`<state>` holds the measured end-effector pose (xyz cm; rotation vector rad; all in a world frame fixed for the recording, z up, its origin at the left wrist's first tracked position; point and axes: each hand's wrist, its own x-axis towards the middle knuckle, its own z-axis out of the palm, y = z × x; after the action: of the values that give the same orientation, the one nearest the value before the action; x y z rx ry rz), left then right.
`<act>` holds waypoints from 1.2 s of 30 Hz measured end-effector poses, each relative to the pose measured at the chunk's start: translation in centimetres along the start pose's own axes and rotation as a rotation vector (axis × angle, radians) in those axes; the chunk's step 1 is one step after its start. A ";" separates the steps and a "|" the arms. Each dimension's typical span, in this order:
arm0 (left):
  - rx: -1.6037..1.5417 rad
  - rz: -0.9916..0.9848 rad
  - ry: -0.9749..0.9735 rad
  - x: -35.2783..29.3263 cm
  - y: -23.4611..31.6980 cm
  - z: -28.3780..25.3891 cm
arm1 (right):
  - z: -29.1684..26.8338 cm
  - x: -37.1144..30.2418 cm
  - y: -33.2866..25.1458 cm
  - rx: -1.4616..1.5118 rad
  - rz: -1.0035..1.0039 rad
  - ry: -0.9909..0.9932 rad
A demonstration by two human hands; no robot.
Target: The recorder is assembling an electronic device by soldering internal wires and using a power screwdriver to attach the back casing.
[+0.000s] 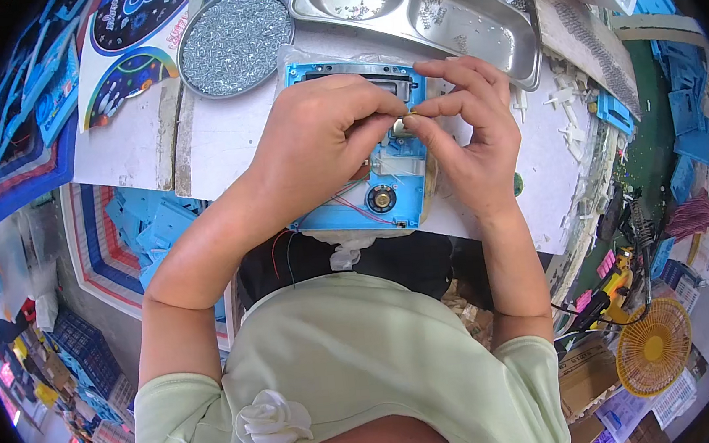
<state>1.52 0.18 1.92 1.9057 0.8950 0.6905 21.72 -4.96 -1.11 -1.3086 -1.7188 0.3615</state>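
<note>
A blue plastic housing [329, 217] lies open on the table in front of me, on clear plastic wrapping. Inside it are a round black speaker [381, 198], thin red wires and a clear plastic part [398, 162]. My left hand [313, 136] reaches over the housing's left side, thumb and forefinger pinched near its middle. From the right, my right hand [481, 130] meets it there, thumb and forefinger pressed together with the other fingers raised. A tiny yellowish bit shows between the fingertips, too small to name. My left hand hides much of the housing's interior.
A round tray of small metal screws [235, 42] stands at the far left, beside a compartmented steel tray [473, 32] with small parts. White plastic pieces [566, 110] are scattered at the right. Blue housings fill a bin [157, 226] at the left. A yellow fan [654, 347] stands lower right.
</note>
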 end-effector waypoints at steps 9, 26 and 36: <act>0.204 0.299 0.091 0.0 -0.8 0.9 | -0.6 -0.3 -0.6 -0.005 -0.051 -0.008; 0.134 0.094 0.059 -0.5 -0.3 1.0 | -0.7 0.6 0.0 -0.089 -0.122 -0.095; 0.201 0.162 0.102 -0.8 -0.3 1.3 | -0.9 0.2 0.2 -0.041 -0.089 -0.080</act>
<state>1.91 -0.95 0.97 2.1562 0.9086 0.8259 22.55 -4.95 -0.71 -1.2569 -1.8535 0.3328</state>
